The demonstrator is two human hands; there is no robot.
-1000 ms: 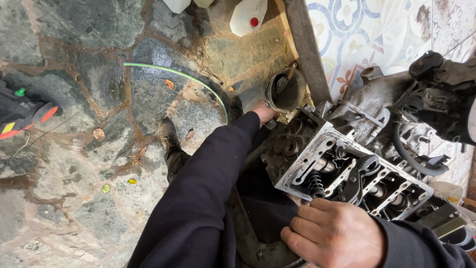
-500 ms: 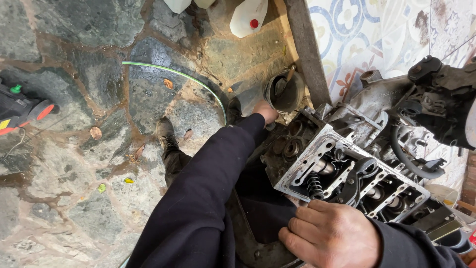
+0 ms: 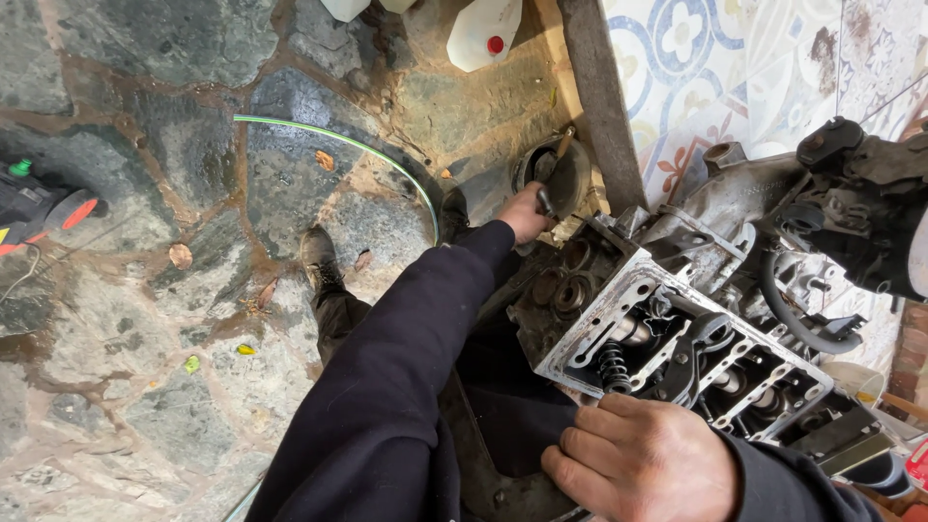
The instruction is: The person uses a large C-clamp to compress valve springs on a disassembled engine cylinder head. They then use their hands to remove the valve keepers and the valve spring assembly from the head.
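Compared with a second ago the view has slid a bit, so the round dark container (image 3: 556, 174) by the wall sits lower in frame, and the left hand (image 3: 527, 211) has stayed stretched out to it. That hand is curled closed around a thin dark tool handle (image 3: 544, 200) at the container's rim; a second stick-like handle (image 3: 563, 145) pokes up out of the container. The right hand (image 3: 643, 459) hasn't really gone anywhere: it lies flat and mostly open, fingers (image 3: 604, 422) spread loosely, resting on the near edge of the engine cylinder head (image 3: 667, 353), gripping nothing that I can see.

Packaging-wise, there's a white plastic jug with a red cap (image 3: 483, 31) lying at the top of the frame on the stone floor (image 3: 126, 319), plus bits of two more white containers cut off by the top edge. Over on the far left is a black tool with red and green bits (image 3: 43, 205).

The head itself is grimy cast metal, boxy, with coil valve springs (image 3: 611, 367) and oily pockets showing. The floor is irregular grey-green flagstones with brownish joints. A thin green hose (image 3: 338, 145) arcs across it. The wall behind has blue and white patterned tiles (image 3: 715, 68). Both sleeves are dark, and a muddy boot (image 3: 319, 259) shows below.
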